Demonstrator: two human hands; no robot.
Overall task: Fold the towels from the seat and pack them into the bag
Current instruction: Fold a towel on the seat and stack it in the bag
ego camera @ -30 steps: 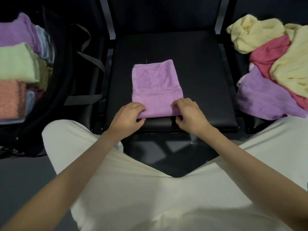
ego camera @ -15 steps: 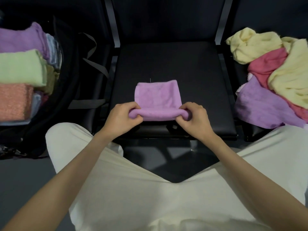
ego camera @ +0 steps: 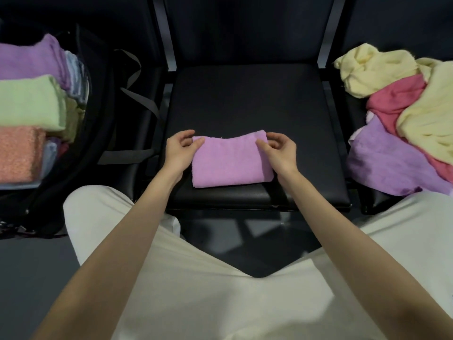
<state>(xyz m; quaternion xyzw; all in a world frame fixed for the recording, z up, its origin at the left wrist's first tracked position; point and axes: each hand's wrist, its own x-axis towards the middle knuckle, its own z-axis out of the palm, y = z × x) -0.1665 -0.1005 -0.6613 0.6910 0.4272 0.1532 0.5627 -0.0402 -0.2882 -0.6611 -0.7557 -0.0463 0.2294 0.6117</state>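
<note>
You have the purple towel [ego camera: 231, 161] folded into a compact rectangle near the front edge of the middle seat [ego camera: 252, 101], and it lies flat there. Your left hand [ego camera: 180, 152] sits at its far left corner, thumb tip on the cloth and fingers loosely curled above it; your right hand [ego camera: 279, 150] mirrors that at the far right corner. Whether either thumb and finger actually pinch the edge, you cannot tell from this view.

Expect it to handle as light, soft and floppy (terry-like cloth, nothing fragile). Lifted by one corner it will likely sag and come unfolded, so take it along the two short sides, or slide a flat hand beneath and one on top, to keep the layers together.

Its long axis runs left to right across the seat, with the rounded fold facing you and the loose edges on the far side.

The bag [ego camera: 98, 133] stands open on your left, with folded towels [ego camera: 29, 104] stacked inside. The unfolded pile [ego camera: 404, 123] waits on the seat to your right.
</note>
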